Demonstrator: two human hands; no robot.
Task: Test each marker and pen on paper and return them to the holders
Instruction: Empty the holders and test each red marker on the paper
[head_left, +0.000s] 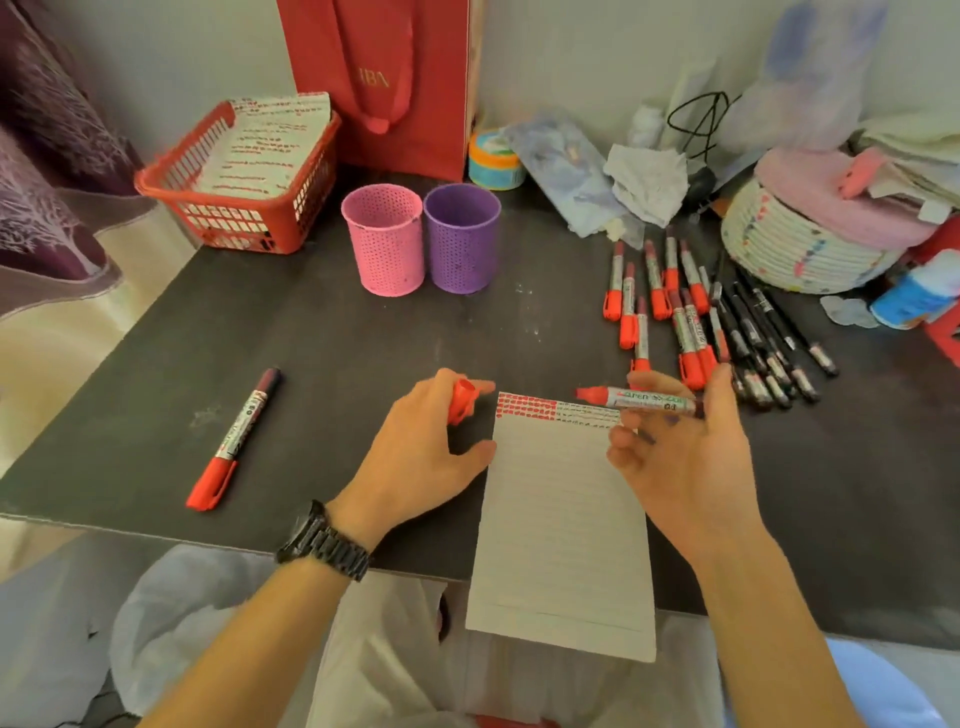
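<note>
A lined sheet of paper (563, 525) lies on the dark table, its top rows filled with red marks. My right hand (685, 457) holds an uncapped red marker (641, 399) level above the paper's top edge, tip pointing left. My left hand (421, 452) grips the marker's red cap (461, 400) just left of the paper. One capped red marker (234, 441) lies alone at the left. A pile of red markers (670, 306) and black pens (769, 348) lies at the right. A pink holder (383, 240) and a purple holder (461, 236) stand upright at the back.
A red basket (234, 182) with marked sheets sits at the back left, a red paper bag (384, 83) behind the holders. A woven basket (800, 244), cloths and clutter fill the back right. The table's front edge (208, 540) runs just above my lap.
</note>
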